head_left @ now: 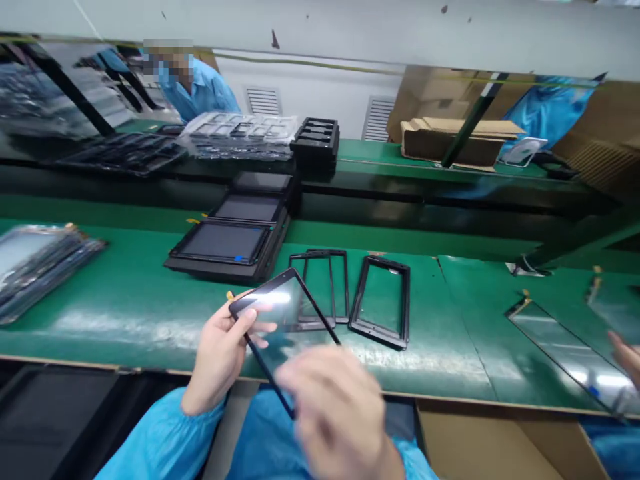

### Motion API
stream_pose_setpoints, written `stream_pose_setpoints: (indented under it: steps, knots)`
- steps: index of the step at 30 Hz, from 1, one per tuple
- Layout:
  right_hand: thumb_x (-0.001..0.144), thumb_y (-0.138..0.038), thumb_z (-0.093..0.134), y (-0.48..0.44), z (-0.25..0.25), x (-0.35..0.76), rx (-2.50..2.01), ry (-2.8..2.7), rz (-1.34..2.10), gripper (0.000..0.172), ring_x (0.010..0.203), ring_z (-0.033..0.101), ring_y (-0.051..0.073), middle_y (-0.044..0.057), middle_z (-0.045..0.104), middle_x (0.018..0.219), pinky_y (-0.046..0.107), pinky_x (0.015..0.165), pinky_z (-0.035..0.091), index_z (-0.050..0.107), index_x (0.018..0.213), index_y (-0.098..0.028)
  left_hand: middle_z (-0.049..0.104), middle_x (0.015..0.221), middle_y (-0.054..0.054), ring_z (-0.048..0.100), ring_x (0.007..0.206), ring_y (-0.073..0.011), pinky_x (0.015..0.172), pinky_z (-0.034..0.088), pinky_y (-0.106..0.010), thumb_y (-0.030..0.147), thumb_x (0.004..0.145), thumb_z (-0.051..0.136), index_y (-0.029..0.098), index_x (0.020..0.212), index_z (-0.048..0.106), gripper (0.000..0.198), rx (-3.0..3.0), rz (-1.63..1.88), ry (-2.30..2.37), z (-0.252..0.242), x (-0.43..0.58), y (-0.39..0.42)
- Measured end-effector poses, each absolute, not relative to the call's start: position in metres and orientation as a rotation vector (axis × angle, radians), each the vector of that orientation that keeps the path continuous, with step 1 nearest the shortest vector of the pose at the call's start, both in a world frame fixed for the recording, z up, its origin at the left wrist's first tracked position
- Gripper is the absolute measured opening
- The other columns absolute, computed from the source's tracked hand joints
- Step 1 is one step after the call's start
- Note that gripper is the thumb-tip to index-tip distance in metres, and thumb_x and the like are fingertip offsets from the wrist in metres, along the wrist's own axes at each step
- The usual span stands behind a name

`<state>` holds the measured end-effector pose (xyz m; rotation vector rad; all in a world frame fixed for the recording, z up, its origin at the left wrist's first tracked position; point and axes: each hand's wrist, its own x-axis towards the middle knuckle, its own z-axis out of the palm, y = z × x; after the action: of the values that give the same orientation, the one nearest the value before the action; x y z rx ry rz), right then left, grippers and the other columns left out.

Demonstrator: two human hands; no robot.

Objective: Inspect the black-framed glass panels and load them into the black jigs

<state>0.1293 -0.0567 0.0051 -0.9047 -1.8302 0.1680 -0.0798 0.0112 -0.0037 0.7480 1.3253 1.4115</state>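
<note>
My left hand (pixel 223 350) grips the left edge of a black-framed glass panel (pixel 283 320), which is tilted up above the green bench (pixel 125 333). My right hand (pixel 335 413) is blurred in front of the panel's lower part, and its fingers are spread. I cannot tell whether it touches the glass. Beyond the panel, two black rectangular frames (pixel 320 287) lie overlapped, with a third black frame (pixel 380 303) to their right. A black tray holding a dark screen (pixel 220 243) stands just past my left hand.
A stack of glass panels (pixel 40 267) lies at the left. More glass (pixel 565 353) lies at the right, beside a co-worker's hand (pixel 625 357). A second co-worker in a blue smock (pixel 200 93) stands across the bench, near black trays (pixel 315 143) and a cardboard box (pixel 450 143).
</note>
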Motion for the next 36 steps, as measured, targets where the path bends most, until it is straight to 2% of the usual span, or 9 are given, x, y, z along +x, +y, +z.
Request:
stream_pose_setpoints:
  steps: [3, 6, 12, 17, 19, 21, 24, 30, 36]
  knots:
    - [0.101, -0.019, 0.058, -0.043, -0.037, 0.15, -1.286, -1.315, 0.283, 0.044, 0.133, 0.063, 0.032, 0.015, 0.066, 0.142, 0.056, 0.108, 0.056, 0.064, 0.144, -0.025, 0.084, 0.099, -0.008, 0.079, 0.06, -0.0212, 0.042, 0.06, -0.023, 0.036, 0.067, 0.097, 0.016, 0.108, 0.073, 0.052, 0.687, 1.491, 1.294, -0.008, -0.079, 0.006]
    - [0.106, -0.029, 0.053, -0.039, -0.067, 0.167, -1.344, -1.085, 0.686, 0.044, 0.118, 0.074, 0.031, 0.015, 0.073, 0.131, 0.052, 0.096, 0.063, 0.058, 0.149, -0.024, 0.084, 0.105, -0.005, 0.08, 0.059, -0.0198, 0.044, 0.061, -0.022, 0.032, 0.066, 0.098, 0.019, 0.115, 0.071, 0.058, 0.614, 1.523, 1.249, -0.014, -0.072, 0.003]
    - [0.098, -0.019, 0.061, -0.059, -0.06, 0.175, -1.358, -1.473, 0.023, 0.035, 0.132, 0.058, 0.036, 0.012, 0.058, 0.142, 0.062, 0.107, 0.053, 0.077, 0.127, -0.03, 0.084, 0.112, -0.004, 0.083, 0.068, -0.0237, 0.054, 0.068, -0.027, 0.029, 0.063, 0.101, 0.024, 0.117, 0.07, 0.063, 0.57, 1.489, 1.22, -0.022, -0.057, 0.003]
    - [0.1, -0.022, 0.062, -0.056, -0.066, 0.174, -1.435, -1.409, 0.316, 0.037, 0.15, 0.048, 0.038, 0.013, 0.046, 0.165, 0.062, 0.116, 0.047, 0.071, 0.135, -0.029, 0.083, 0.117, -0.006, 0.084, 0.075, -0.0262, 0.06, 0.069, -0.029, 0.028, 0.063, 0.101, 0.025, 0.123, 0.072, 0.066, 0.522, 1.475, 1.19, -0.024, -0.053, -0.001]
    - [0.102, -0.032, 0.063, -0.054, -0.07, 0.174, -1.423, -1.124, 0.595, 0.046, 0.134, 0.066, 0.034, 0.017, 0.062, 0.152, 0.054, 0.106, 0.058, 0.06, 0.147, -0.027, 0.084, 0.116, -0.006, 0.084, 0.076, -0.0269, 0.061, 0.069, -0.03, 0.027, 0.061, 0.101, 0.026, 0.121, 0.073, 0.066, 0.501, 1.453, 1.174, -0.025, -0.052, -0.003]
    - [0.102, -0.044, 0.063, -0.053, -0.068, 0.177, -1.369, -0.858, 0.861, 0.046, 0.098, 0.082, 0.029, 0.015, 0.081, 0.118, 0.043, 0.083, 0.067, 0.061, 0.143, -0.022, 0.085, 0.112, -0.007, 0.084, 0.076, -0.028, 0.063, 0.069, -0.032, 0.026, 0.058, 0.101, 0.026, 0.12, 0.073, 0.068, 0.495, 1.417, 1.168, -0.026, -0.054, -0.007]
    - [0.097, -0.052, 0.071, -0.056, -0.057, 0.184, -1.32, -0.639, 1.012, 0.043, 0.056, 0.077, 0.02, 0.005, 0.082, 0.079, 0.032, 0.058, 0.063, 0.071, 0.123, -0.018, 0.086, 0.095, -0.011, 0.083, 0.074, -0.031, 0.063, 0.069, -0.035, 0.037, 0.064, 0.098, 0.021, 0.116, 0.078, 0.059, 0.612, 1.33, 1.206, -0.024, -0.063, -0.011]
    - [0.094, -0.051, 0.077, -0.072, -0.04, 0.198, -1.3, -0.653, 0.99, 0.037, 0.051, 0.074, 0.018, 0.002, 0.081, 0.07, 0.026, 0.053, 0.061, 0.076, 0.116, -0.021, 0.079, 0.069, -0.01, 0.063, 0.045, -0.0152, 0.04, 0.05, -0.021, 0.052, 0.085, 0.08, 0.016, 0.092, 0.087, 0.037, 1.005, 1.076, 1.371, -0.01, -0.076, -0.021]
    - [0.096, -0.047, 0.077, -0.078, -0.047, 0.202, -1.269, -0.647, 0.995, 0.035, 0.053, 0.074, 0.017, 0.002, 0.081, 0.074, 0.028, 0.055, 0.063, 0.076, 0.119, -0.021, 0.078, 0.067, -0.008, 0.06, 0.045, -0.0144, 0.04, 0.048, -0.021, 0.047, 0.087, 0.078, 0.017, 0.092, 0.087, 0.032, 1.008, 1.065, 1.438, 0.004, -0.066, -0.031]
